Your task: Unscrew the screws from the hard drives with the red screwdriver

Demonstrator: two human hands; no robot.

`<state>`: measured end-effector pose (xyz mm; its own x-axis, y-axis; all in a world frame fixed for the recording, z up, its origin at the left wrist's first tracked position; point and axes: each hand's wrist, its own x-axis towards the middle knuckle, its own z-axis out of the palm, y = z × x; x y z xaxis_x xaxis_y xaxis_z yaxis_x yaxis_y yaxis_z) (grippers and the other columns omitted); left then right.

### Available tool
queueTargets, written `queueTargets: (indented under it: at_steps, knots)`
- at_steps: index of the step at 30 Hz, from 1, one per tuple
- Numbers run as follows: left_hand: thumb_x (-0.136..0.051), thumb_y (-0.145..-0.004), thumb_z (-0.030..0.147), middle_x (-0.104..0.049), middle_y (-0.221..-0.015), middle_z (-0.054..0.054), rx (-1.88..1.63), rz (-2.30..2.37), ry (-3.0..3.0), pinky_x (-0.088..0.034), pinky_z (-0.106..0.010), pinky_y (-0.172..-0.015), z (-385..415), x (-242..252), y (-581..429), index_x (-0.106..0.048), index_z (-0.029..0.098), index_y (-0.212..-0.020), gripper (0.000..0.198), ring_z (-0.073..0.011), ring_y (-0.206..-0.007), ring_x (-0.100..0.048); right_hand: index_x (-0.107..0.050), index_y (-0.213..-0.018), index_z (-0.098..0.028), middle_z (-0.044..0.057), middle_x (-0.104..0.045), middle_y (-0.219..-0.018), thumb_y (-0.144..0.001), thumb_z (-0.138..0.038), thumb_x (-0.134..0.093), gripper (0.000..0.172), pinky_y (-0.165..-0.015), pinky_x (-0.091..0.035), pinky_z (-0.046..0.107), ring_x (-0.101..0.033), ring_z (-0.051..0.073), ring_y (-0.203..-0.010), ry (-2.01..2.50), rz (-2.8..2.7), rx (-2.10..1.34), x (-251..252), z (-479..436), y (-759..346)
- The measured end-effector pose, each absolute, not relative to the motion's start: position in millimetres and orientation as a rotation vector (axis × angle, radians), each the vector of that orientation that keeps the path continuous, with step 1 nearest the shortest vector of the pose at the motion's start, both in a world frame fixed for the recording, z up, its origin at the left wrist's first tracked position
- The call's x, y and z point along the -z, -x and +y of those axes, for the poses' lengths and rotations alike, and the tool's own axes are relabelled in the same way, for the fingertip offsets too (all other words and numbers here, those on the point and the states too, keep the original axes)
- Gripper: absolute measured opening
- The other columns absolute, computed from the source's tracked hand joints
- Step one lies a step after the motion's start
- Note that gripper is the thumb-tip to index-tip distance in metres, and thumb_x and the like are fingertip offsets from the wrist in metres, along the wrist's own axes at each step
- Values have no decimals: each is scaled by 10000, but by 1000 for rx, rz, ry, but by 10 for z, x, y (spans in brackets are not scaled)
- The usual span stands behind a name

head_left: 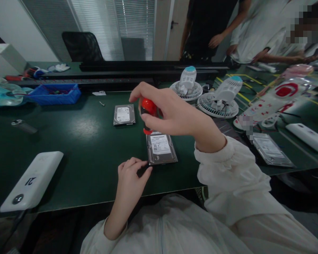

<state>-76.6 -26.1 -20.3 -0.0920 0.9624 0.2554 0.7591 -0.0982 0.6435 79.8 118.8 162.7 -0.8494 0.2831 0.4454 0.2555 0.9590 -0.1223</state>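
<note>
Right hand is closed around a red-and-black tool handle, which in the head view is over the 11 o'clock corner of a hard drive on the green table. Left hand has thumb and forefinger apart, at the 7 o'clock corner. From there, another hard drive lies toward 11 o'clock, two white fans toward 1 o'clock.

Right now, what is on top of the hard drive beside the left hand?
A white label lies on the hard drive. The right hand holds a red-and-black tool over the far end, covering part of it; whether the tool's tip touches cannot be seen.
</note>
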Motion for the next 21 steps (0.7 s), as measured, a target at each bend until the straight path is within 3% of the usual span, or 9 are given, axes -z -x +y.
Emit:
queueTargets:
  at_steps: [6, 11, 14, 17, 21]
  knots:
    - [-760, -943, 245, -756, -971, -6, -974, 1897, -1895, -461, -491, -973, -270, 208, 758, -828, 244, -997, 87, -246, -940, -738, -483, -1264, -167, -7, -601, -939, -1107, -529, -440, 397, -800, -411, 310, -579, 158, -828, 509, -2597, 78, -1588, 1197, -763]
    - [-751, -946, 260, -751, -964, -12, -977, 1894, -1901, -484, -476, -959, -268, 221, 764, -830, 241, -1005, 100, -246, -921, -734, -470, -1241, -135, 69, -576, -1166, -1096, -288, -322, 258, -866, -451, 344, -571, 185, -993, 402, -2634, 41, -1614, 1199, -798]
    - [-752, -944, 266, -756, -973, -15, -980, 1893, -1897, -482, -477, -968, -264, 220, 763, -830, 244, -1001, 99, -246, -925, -735, -457, -1241, -133, 64, -580, -1166, -1082, -224, -335, 220, -876, -458, 337, -558, 159, -966, 355, -2617, -36, -1600, 1217, -794]
    - [-758, -936, 263, -760, -975, -17, -979, 1896, -1891, -481, -473, -964, -264, 209, 758, -829, 245, -994, 94, -246, -928, -736, -476, -1237, -146, 35, -613, -1106, -1108, -333, -436, 231, -830, -450, 307, -558, 125, -868, 392, -2540, -62, -1593, 1210, -760]
    - [-748, -943, 264, -761, -976, -20, -966, 1891, -1891, -482, -472, -967, -269, 194, 758, -826, 244, -1002, 100, -248, -941, -735, -547, -1165, -166, -3, -624, -934, -1079, -550, -524, 394, -776, -420, 306, -568, 146, -807, 598, -2542, 33, -1637, 1147, -724]
